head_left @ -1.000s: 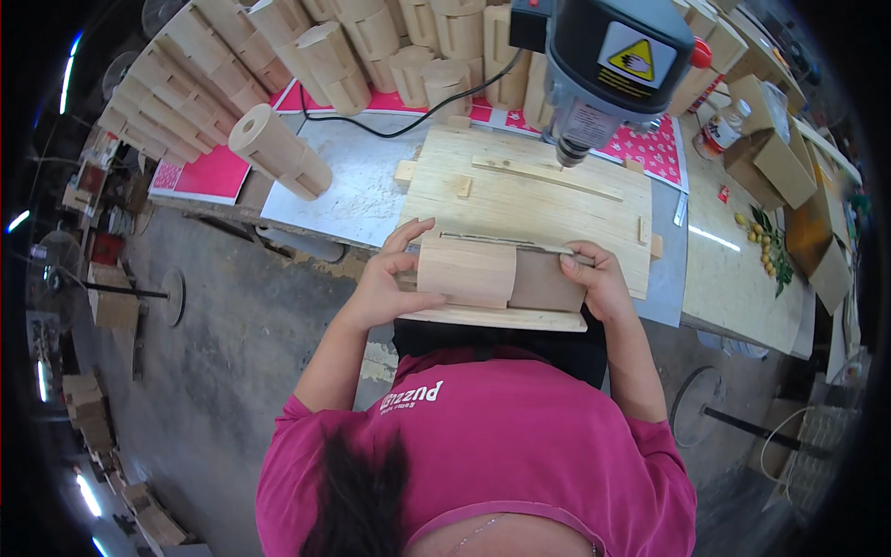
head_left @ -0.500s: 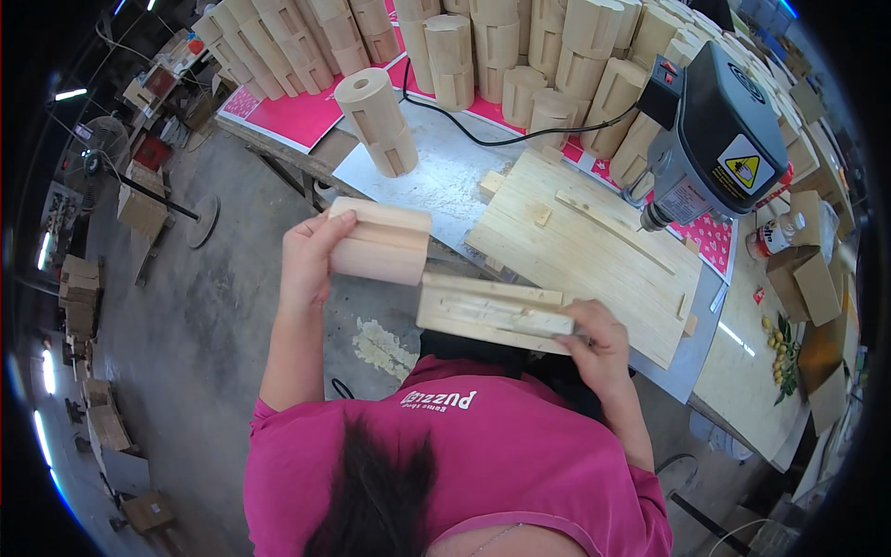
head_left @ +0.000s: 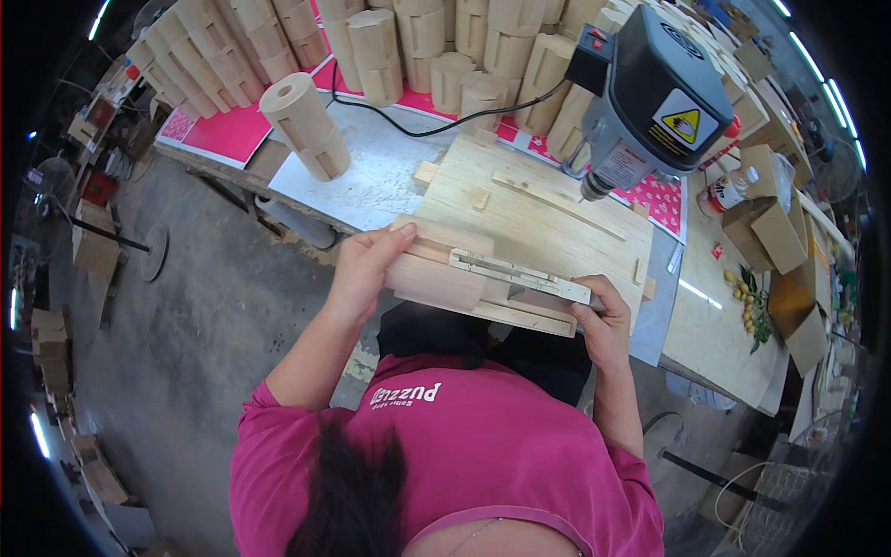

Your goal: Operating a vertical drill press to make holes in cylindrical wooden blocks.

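Observation:
My left hand [head_left: 365, 267] is wrapped round the outer end of a pale grooved wooden cylinder [head_left: 429, 286], thumb on top. My right hand [head_left: 601, 320] grips the far right end of a narrow wooden jig [head_left: 529, 320] built of slats, with a pencil-marked strip along its top. The jig and the cylinder meet end to end in front of my chest; a slat of the jig lies along the cylinder's groove. How deep the jig sits in the cylinder is hidden. Another grooved cylinder [head_left: 306, 130] with a hole in its top stands upright on the bench.
A bench drill [head_left: 668, 88] with a black cord stands over a flat wooden board [head_left: 529, 200] with strips fixed on it. Several stacked cylinders [head_left: 376, 60] line the bench's back. To the right are an open cardboard box [head_left: 766, 232] and a leafy sprig of small yellow fruit [head_left: 750, 297].
The cylinder and the jig, apart before, are now brought together, with a slat along the groove. My left hand has moved right and down, and the whole view has shifted.

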Demonstrator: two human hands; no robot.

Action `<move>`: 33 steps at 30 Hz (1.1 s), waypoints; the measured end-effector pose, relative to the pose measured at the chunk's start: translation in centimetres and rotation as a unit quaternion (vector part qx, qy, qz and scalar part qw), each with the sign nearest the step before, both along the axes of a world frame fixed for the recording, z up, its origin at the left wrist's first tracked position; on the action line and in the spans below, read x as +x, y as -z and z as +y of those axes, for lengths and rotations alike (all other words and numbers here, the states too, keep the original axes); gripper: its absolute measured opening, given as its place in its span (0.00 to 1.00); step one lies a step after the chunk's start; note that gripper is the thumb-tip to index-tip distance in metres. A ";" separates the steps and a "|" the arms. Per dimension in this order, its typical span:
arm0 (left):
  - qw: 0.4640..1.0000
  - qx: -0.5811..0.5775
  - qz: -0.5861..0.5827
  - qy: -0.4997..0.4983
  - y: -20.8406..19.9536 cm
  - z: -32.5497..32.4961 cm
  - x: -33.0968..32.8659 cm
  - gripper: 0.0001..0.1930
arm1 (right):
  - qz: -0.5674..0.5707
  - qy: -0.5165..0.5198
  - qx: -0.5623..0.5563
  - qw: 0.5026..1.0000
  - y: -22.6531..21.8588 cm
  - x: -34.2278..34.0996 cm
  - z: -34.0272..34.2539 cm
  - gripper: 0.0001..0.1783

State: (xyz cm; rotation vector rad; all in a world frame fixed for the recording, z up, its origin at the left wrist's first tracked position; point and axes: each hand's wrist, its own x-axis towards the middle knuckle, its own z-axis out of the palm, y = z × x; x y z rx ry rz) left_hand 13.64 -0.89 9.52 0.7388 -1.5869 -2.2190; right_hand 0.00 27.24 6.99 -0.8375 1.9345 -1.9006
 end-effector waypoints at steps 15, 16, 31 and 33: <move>0.885 -0.444 0.039 0.131 5.5 5.6 -9.7 0.21 | 0.287 0.199 0.216 0.912 3.1 -4.4 4.6 0.18; 0.885 -0.445 0.040 0.131 5.8 5.7 -10.1 0.21 | 0.288 0.200 0.216 0.911 3.0 -4.8 4.6 0.18; 0.780 -0.616 0.097 0.053 9.0 3.3 -13.6 0.31 | 0.263 0.221 0.198 0.918 3.3 -10.1 1.1 0.21; 0.804 -0.583 0.078 0.091 9.3 2.8 -13.9 0.30 | 0.228 0.202 0.209 0.929 2.8 -10.0 0.9 0.22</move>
